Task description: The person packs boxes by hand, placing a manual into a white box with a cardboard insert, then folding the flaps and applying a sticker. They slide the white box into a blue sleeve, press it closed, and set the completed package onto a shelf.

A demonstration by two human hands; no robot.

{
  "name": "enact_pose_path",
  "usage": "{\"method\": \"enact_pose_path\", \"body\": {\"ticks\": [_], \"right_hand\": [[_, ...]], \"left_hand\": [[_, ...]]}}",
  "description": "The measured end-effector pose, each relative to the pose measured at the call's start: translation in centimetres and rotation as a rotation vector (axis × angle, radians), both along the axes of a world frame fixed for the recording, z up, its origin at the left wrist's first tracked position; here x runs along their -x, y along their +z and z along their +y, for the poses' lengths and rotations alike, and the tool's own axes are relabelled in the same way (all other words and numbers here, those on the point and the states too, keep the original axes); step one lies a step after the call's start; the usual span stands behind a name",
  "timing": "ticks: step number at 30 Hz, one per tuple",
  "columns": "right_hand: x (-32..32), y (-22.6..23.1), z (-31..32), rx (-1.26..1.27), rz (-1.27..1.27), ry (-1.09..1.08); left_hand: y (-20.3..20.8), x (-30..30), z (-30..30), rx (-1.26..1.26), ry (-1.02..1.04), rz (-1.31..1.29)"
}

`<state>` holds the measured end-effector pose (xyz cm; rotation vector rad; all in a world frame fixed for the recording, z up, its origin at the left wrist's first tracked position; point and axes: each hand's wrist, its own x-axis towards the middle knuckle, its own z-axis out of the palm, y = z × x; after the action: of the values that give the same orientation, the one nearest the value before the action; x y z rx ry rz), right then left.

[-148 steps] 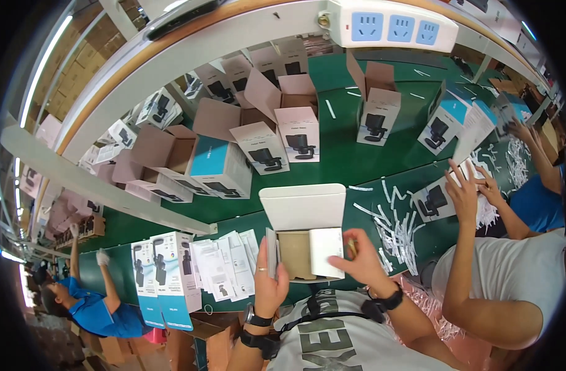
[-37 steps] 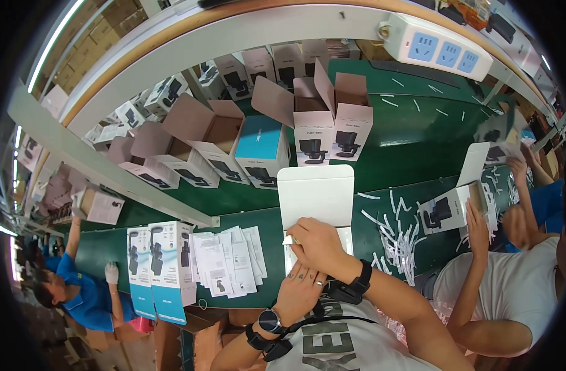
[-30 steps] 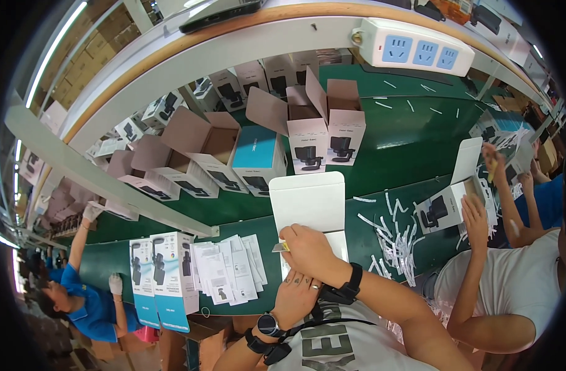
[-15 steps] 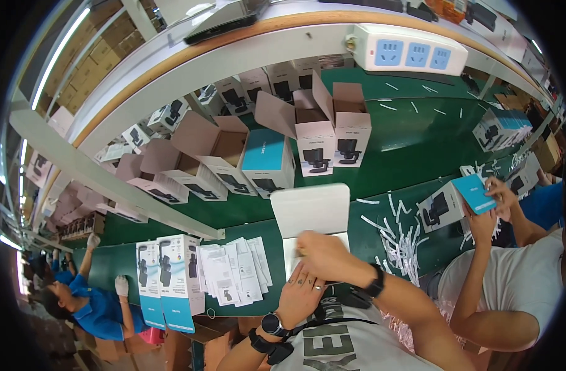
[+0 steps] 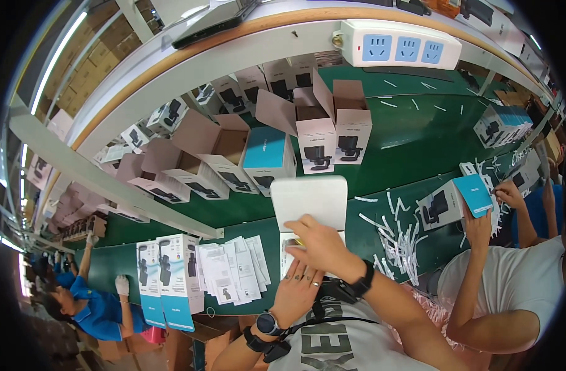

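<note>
Both hands pressed flat on open white cardboard box (image 5: 309, 204), right hand (image 5: 318, 244) at twelve o'clock of left hand (image 5: 295, 290).

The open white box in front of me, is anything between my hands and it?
Nothing visible: the right hand lies on the open white box, and the left hand rests against its near edge.
</note>
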<state>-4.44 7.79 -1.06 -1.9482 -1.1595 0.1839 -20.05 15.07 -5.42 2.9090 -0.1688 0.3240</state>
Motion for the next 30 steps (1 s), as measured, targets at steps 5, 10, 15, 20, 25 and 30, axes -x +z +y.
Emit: {"method": "enact_pose_path", "body": {"ticks": [5, 10, 15, 20, 25, 30], "right_hand": [[-1.4, -1.1, -1.3, -0.111, 0.068, 0.168], [-5.2, 3.4, -11.6, 0.020, -0.118, -0.485], [-5.3, 0.7, -10.0, -0.193, 0.061, -0.256], [-4.5, 1.0, -9.9, -0.057, 0.652, 0.235], [-5.2, 2.7, -10.1, -0.036, 0.460, 0.519], [-2.4, 3.8, -2.2, -0.074, -0.001, 0.524]], "left_hand": [[-0.8, 0.7, -0.4, 0.016, 0.037, 0.107], [0.3, 0.0, 0.8, 0.034, -0.014, 0.014], [1.3, -0.3, 2.4, 0.115, -0.076, 0.068], [1.8, 1.0, 5.0, 0.613, -0.110, 0.081], [0.7, 2.2, 5.0, 1.602, 0.156, 0.133], [1.0, 2.4, 5.7, 1.523, 0.114, 0.096]]}}
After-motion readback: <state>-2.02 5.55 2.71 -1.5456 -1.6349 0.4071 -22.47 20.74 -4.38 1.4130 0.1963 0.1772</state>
